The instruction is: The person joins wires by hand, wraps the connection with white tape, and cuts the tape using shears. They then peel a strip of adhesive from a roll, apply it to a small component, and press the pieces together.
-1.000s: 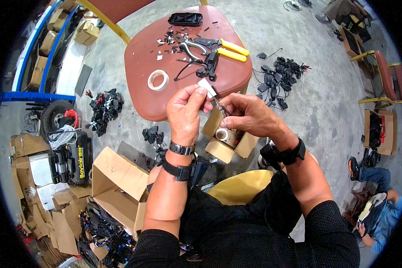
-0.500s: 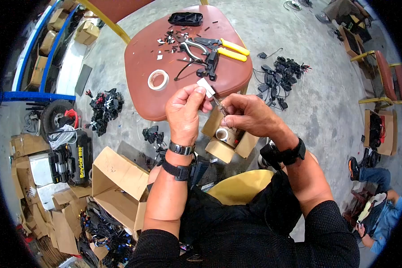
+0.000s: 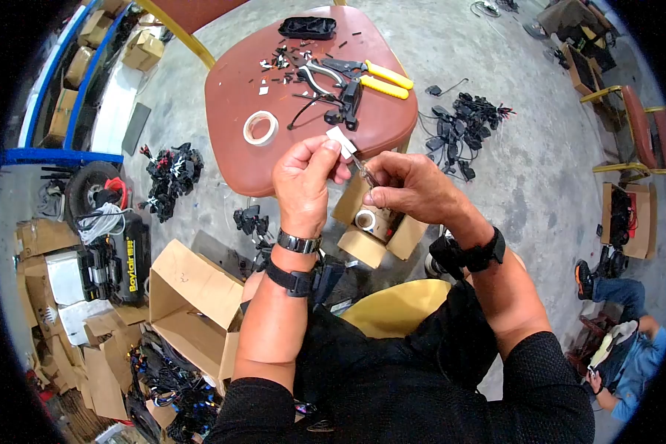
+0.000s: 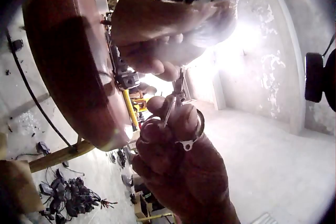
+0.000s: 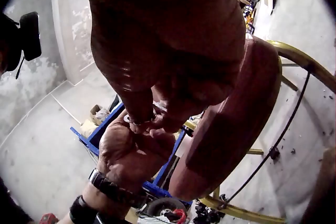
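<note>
In the head view my left hand (image 3: 303, 185) pinches a small white piece (image 3: 340, 140) between thumb and fingers, over the near edge of the brown seat (image 3: 237, 96). Close on its right, my right hand (image 3: 418, 189) grips small metal scissors (image 3: 365, 175), their tips at the white piece. The left wrist view shows the scissors' metal ring (image 4: 187, 144) at the fingers of the right hand (image 4: 189, 176), just below the left hand (image 4: 168, 35). Seen from the right wrist, the right hand (image 5: 168, 40) largely hides the scissors; the left hand (image 5: 131, 153) lies beneath it.
On the seat are a tape roll (image 3: 260, 128), yellow-handled pliers (image 3: 385, 80), a black tray (image 3: 307, 28) and small scraps. An open carton (image 3: 362, 246) stands below the hands, a larger one (image 3: 192, 288) at left. Black connectors (image 3: 174, 177) lie on the floor. Someone sits far right.
The head view has shifted slightly. Both hands keep nearly the same pose, still holding the white piece and the scissors.
</note>
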A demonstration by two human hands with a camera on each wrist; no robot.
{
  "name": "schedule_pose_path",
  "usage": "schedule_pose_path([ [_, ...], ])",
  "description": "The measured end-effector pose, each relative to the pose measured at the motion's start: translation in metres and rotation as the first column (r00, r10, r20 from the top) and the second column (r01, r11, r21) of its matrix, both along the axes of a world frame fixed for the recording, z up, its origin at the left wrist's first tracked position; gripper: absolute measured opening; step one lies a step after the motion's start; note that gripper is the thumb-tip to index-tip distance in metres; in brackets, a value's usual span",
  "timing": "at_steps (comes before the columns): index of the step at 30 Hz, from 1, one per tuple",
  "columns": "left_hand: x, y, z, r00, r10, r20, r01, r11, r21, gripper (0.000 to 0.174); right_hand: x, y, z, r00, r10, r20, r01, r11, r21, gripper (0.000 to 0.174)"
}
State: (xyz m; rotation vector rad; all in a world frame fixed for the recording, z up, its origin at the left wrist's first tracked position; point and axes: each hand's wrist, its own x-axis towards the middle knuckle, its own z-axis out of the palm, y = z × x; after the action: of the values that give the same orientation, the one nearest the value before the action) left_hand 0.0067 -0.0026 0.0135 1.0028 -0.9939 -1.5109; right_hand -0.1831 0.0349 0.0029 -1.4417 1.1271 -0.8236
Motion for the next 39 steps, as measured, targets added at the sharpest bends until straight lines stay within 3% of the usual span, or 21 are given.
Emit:
schedule_pose_path([
  [30,-0.0031,-0.0002,-0.0014,1.000,-0.005,-0.015,0.006,1.000,0.024,0.015,-0.0002,0.0007,0.0029,1.000,0.026,0.003,-0.026,0.999,0.047,0.024],
  [33,-0.0044,0.0010,-0.0007,1.000,-0.002,0.005,0.001,1.000,0.026,0.015,0.0028,0.0011,-0.0019,0.997,-0.020,0.072,0.020,1.000,-0.012,0.027],
  [39,-0.0035,0.0019,-0.0001,1.000,-0.026,-0.003,0.026,0.999,0.039,0.014,0.0024,0.0019,0.0022,0.999,-0.040,0.033,0.040,0.999,-0.011,0.029],
])
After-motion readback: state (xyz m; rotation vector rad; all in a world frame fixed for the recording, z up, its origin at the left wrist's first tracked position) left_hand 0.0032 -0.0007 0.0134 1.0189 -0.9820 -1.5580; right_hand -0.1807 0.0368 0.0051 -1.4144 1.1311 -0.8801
